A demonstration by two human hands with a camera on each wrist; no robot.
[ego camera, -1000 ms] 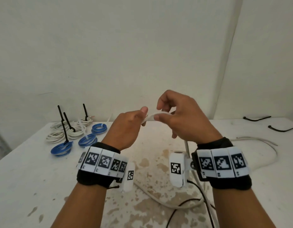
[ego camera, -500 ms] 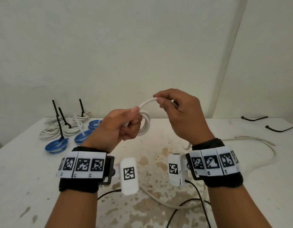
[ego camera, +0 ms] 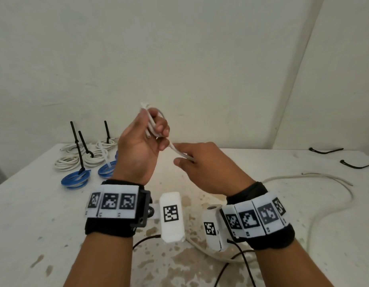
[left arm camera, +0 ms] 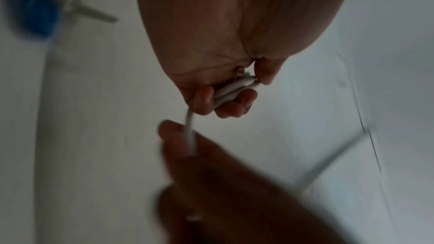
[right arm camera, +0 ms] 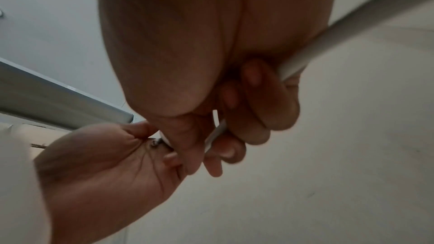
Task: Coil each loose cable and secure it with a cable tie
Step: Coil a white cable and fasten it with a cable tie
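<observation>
A white table (ego camera: pixel 34 214) fills the lower part of the head view, its top worn — brown, mottled patches where the coating has flaked, thickest toward the near edge at the middle. Its far edge meets a plain off-white wall (ego camera: pixel 179 59). To the right a second wall (ego camera: pixel 345 79) joins the first at a vertical corner line. Light is soft and even — no hard shadows.

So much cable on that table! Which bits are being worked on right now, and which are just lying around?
In use:
- white cable, loops gripped in the left hand, fed by the right hand
- loose black cable ties, likely next

Lying about:
- tied white coils
- tied blue coils
- black wrist-camera leads
</observation>
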